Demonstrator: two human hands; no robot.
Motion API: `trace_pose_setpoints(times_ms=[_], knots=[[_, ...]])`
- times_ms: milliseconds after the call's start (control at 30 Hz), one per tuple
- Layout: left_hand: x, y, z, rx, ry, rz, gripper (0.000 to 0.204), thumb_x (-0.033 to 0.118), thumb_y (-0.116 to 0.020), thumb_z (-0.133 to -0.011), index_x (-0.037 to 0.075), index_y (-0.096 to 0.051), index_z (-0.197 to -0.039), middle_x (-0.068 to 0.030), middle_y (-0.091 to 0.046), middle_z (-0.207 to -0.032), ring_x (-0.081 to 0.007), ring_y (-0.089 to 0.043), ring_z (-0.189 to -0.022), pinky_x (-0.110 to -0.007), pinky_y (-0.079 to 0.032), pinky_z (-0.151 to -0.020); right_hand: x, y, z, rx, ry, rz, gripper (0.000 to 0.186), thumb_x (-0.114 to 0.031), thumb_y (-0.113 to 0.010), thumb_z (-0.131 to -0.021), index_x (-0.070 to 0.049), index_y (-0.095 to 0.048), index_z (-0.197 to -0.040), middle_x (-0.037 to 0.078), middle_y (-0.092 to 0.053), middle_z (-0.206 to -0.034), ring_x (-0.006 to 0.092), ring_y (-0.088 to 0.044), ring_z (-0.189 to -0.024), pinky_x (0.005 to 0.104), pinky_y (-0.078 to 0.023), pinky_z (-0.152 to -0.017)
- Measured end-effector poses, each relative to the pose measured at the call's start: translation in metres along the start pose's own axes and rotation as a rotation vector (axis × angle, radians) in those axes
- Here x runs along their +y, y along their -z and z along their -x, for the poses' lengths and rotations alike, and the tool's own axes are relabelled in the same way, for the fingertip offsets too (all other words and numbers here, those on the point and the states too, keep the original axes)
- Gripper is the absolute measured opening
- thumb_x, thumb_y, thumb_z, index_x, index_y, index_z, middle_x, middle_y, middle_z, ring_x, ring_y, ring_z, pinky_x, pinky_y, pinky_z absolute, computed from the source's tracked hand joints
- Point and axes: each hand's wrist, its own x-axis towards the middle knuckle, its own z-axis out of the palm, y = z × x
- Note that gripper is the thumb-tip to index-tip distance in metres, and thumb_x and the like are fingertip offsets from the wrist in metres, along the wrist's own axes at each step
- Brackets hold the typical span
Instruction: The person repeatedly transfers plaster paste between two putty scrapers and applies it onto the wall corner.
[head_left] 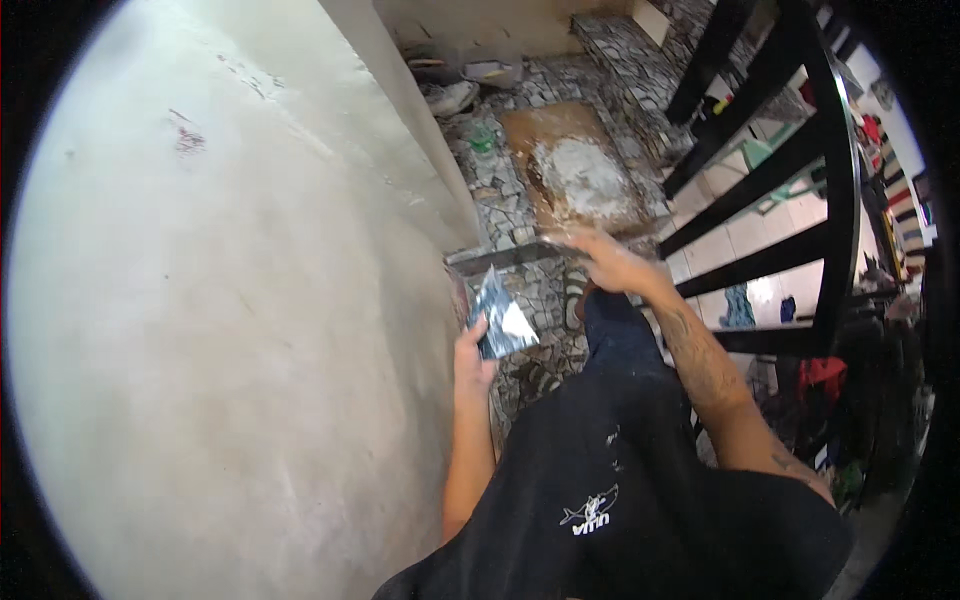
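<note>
Your left hand (472, 352) is gripping a plastering trowel (503, 320) carrying mortar beside the wall (250, 300); your right hand (608, 262) is clutching a long float (505, 255); the wall is looking largely skimmed

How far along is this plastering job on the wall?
Done: the wall on the left looks broadly coated and smooth, though patchy. In hand: the left hand holds a small trowel with pale mortar on it, and the right hand grips a long flat blade against the wall's edge. Left: a heap of mix remains on the board.
</note>
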Motion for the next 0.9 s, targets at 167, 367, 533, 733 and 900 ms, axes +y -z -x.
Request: trace_pose_setpoints(times_ms=[167, 367, 533, 733, 900], knots=[[0.006, 0.003, 0.055, 0.058, 0.029, 0.094, 0.031, 0.009, -0.049, -0.08, -0.003, -0.046, -0.109, -0.013, -0.055, -0.104, -0.0237, -0.055, -0.094, -0.039, -0.042, -0.086, -0.012, 0.019, 0.02, 0.03, -0.27, -0.456, 0.047, 0.003, -0.047, -0.071, -0.006, -0.045, -0.118, 0.013, -0.051, -0.11, 0.0215, -0.047, -0.099, 0.0296, -0.033, -0.09], [0.015, -0.02, 0.116, 0.026, -0.032, 0.113, 0.032, 0.009, -0.048, -0.079, -0.005, -0.046, -0.108, -0.0157, -0.054, -0.104, -0.0267, -0.054, -0.094, -0.041, -0.042, -0.086, -0.051, 0.067, 0.036, 0.731, -0.369, -1.539, 0.032, 0.008, -0.049, -0.074, 0.002, -0.049, -0.106, 0.011, -0.057, -0.096, 0.0228, -0.057, -0.085, 0.0347, -0.046, -0.078], [0.009, -0.042, 0.15, 0.097, -0.053, 0.108, 0.033, 0.01, -0.051, -0.08, -0.003, -0.045, -0.109, -0.0138, -0.053, -0.106, -0.0258, -0.054, -0.094, -0.042, -0.043, -0.086, -0.08, 0.078, 0.041, 0.473, -0.425, -1.747, 0.042, 0.007, -0.045, -0.074, 0.003, -0.039, -0.116, 0.016, -0.049, -0.109, 0.0287, -0.053, -0.096, 0.0428, -0.042, -0.086], [0.106, -0.093, 0.108, -0.079, -0.523, 0.042, 0.028, 0.006, -0.048, -0.081, -0.003, -0.045, -0.107, -0.0125, -0.055, -0.1, -0.0219, -0.057, -0.086, -0.038, -0.048, -0.077, -0.154, 0.067, -0.051, 0.422, 0.014, -1.521, 0.042, 0.002, -0.05, -0.077, -0.002, -0.041, -0.118, 0.009, -0.052, -0.107, 0.0193, -0.051, -0.095, 0.032, -0.041, -0.083], [0.105, -0.06, 0.101, -0.132, -0.389, -0.025, 0.029, 0.006, -0.048, -0.082, -0.003, -0.042, -0.109, -0.0105, -0.054, -0.098, -0.0212, -0.056, -0.086, -0.036, -0.049, -0.072, -0.143, 0.023, -0.02, 0.473, -0.149, -1.157, 0.044, 0.002, -0.049, -0.077, -0.001, -0.038, -0.12, 0.009, -0.053, -0.107, 0.0179, -0.052, -0.096, 0.0316, -0.042, -0.083]])
